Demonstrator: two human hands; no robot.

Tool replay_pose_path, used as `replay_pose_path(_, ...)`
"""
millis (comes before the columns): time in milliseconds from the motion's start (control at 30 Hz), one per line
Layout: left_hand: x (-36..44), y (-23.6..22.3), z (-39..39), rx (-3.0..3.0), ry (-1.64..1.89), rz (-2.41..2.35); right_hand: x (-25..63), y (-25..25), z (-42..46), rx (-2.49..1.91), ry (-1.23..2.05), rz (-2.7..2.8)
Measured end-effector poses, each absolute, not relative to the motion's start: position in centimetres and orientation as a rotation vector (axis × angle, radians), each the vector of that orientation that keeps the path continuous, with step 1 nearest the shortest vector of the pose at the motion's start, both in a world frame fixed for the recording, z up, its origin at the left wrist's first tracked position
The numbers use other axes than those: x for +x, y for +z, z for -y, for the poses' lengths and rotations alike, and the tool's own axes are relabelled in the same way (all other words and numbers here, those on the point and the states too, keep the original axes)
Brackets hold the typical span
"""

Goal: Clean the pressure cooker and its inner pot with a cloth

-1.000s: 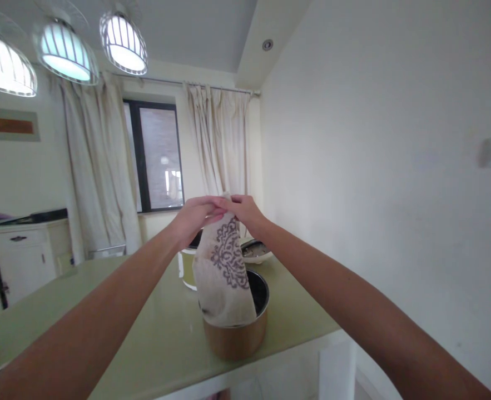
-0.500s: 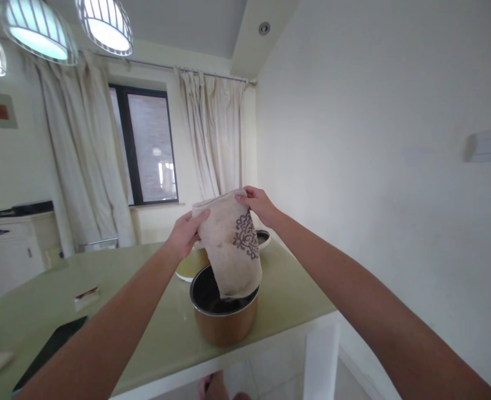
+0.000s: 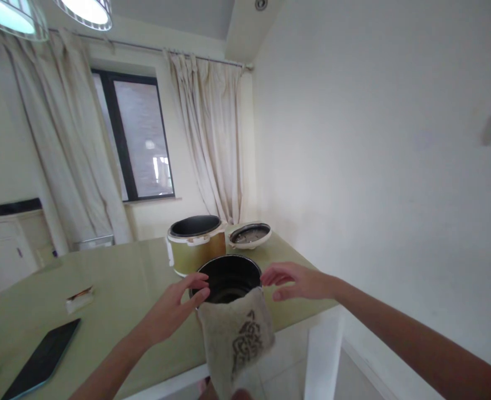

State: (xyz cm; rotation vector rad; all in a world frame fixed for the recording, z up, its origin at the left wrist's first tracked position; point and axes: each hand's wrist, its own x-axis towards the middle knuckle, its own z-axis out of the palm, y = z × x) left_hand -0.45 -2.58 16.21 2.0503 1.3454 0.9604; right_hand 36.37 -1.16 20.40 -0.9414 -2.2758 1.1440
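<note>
While the left hand [image 3: 176,306] and the right hand [image 3: 306,281] are spread on opposite sides of a dark-lined pot [image 3: 231,270], a pale cloth [image 3: 222,336] with a dark scroll pattern hangs between them, in front of the pot's near side. The cloth covers part of the near rim from view and reaches down past the edge of the green counter [image 3: 145,280]; whether it rests on the rim or hangs free of it, I cannot tell.

On the left hand, thumb and fingers stand apart, their tips near the rim and the cloth's upper left corner; contact there is unclear. On the right hand, the fingers are loosely curved and parted from the thumb, just beside the pot, with nothing gripped.

Behind the pot stands a green-and-white cooker body [image 3: 187,258], open at the top, and to its right lies a round lid [image 3: 251,236]. Farther left on the counter are a dark flat device [image 3: 43,358] and a small packet [image 3: 80,301]. Beyond, 2 curtains [image 3: 214,133] flank a dark-framed window [image 3: 143,133], and 2 lit lamps [image 3: 90,12] show at the upper left.
</note>
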Motion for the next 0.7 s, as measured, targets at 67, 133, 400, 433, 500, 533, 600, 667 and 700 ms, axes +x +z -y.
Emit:
replay_pose_path(67, 0.2, 14.4, 0.9, 2.223, 0.855, -1.465, 34.2, 18.9, 1.4, -0.995, 0.736, 2.299)
replay_pose_path(133, 1.5, 13.4, -0.5, 2.341, 0.748, -1.513, 30.7, 17.6, 1.5, -0.939, 0.418, 2.427)
replay_pose_path(400, 2.0, 12.2, -2.2, 2.204, 0.747, -1.583, 19.2, 14.0, 1.3, -1.352, -0.054, 2.802)
replay_pose_path(433, 1.6, 12.1, -2.0, 2.247, 0.744, -1.606, 19.1, 14.0, 1.0, -1.329, -0.071, 2.823)
replay_pose_path(500, 1.1, 12.0, -1.8, 2.319, 0.730, -1.664, 19.9, 14.2, 0.2, -1.231, -0.094, 2.896)
replay_pose_path(533, 0.9, 11.9, -1.7, 2.340, 0.712, -1.691, 20.7, 14.4, -0.4, -1.183, -0.101, 2.943)
replay_pose_path(600, 0.9, 11.7, -1.6, 2.365, 0.666, -1.747, 22.7, 14.9, -2.0, -1.087, -0.112, 3.049)
replay_pose_path(667, 0.8, 11.7, -1.6, 2.399, 0.625, -1.799, 24.9, 15.4, -3.8, -0.958, -0.135, 3.135)
replay_pose_path(700, 0.8, 11.8, -1.7, 2.433, 0.594, -1.819, 25.8, 15.5, -4.6, -0.891, -0.160, 3.146)
